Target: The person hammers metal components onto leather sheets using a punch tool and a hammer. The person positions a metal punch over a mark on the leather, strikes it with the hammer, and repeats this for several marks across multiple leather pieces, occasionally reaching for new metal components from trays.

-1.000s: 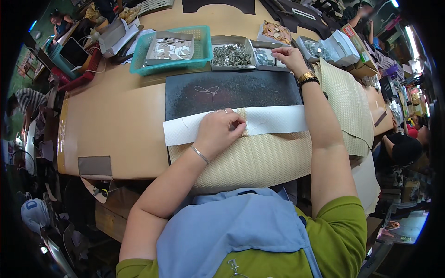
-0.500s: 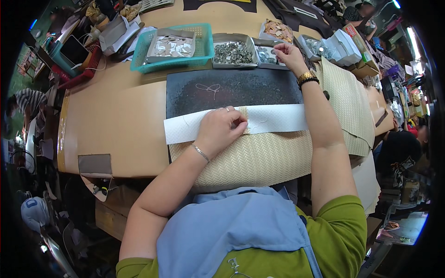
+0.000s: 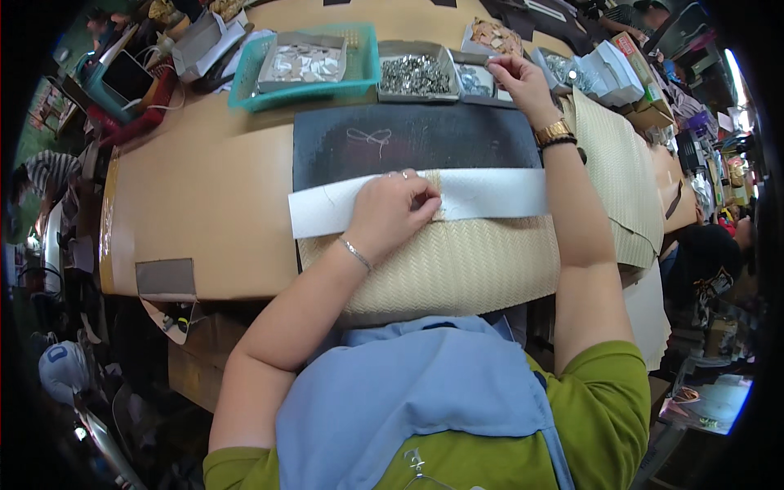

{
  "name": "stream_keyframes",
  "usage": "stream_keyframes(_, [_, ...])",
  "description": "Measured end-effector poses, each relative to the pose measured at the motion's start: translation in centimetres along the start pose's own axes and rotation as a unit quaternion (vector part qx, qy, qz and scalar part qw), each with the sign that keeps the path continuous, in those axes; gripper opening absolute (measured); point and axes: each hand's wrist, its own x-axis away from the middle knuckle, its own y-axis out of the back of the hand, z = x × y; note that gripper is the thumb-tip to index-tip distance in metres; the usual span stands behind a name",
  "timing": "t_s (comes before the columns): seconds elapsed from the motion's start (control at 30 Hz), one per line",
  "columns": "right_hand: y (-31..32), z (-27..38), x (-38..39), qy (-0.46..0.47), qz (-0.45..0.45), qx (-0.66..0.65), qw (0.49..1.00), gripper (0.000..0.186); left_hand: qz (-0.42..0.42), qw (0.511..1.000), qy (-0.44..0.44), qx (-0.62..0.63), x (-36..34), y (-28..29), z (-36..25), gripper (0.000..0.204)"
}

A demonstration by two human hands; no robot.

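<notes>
My left hand [image 3: 395,208] rests on a long white textured strip [image 3: 498,196], its fingers curled and pressed together beside a narrow tan braided band [image 3: 435,184] that crosses the strip. Whatever those fingertips hold is hidden. My right hand [image 3: 523,86] reaches out to a small box of flat pieces [image 3: 474,79]. Its thumb and forefinger come together above that box; anything pinched there is too small to make out. Under the strip lie a dark board [image 3: 327,147] and a cream herringbone-woven sheet [image 3: 457,261].
A looped thread [image 3: 371,139] lies on the dark board. Behind stand a teal basket [image 3: 363,61] with a tray of pale pieces, a box of small metal parts [image 3: 415,75] and a box of tan pieces [image 3: 494,37]. More woven sheets [image 3: 616,180] hang over the table's right side.
The whole scene sits slightly higher in the picture. My right hand stays over the small box and has shifted a little to the right; my left hand keeps its place on the strip.
</notes>
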Motion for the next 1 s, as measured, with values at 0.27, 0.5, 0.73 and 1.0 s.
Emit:
stream_keyframes(0.27, [-7.4,8.9,17.1,0.217,0.142,0.15,0.954,0.017,0.034,0.994,0.06,0.082,0.7,0.5,0.8,0.02])
stream_keyframes(0.5, [-8.7,6.9,20.1,0.22,0.111,0.123,0.961,0.02,0.055,0.99,0.044,0.12,0.8,0.7,1.4,0.02])
stream_keyframes(0.73, [-9.2,6.3,20.8,0.027,0.098,-0.045,0.994,0.029,0.052,0.987,0.073,0.134,0.8,0.8,0.9,0.019])
stream_keyframes(1.0, [-9.1,8.3,20.6,-0.012,0.122,-0.025,0.992,0.052,0.04,0.992,0.034,0.115,0.8,0.8,0.8,0.017])
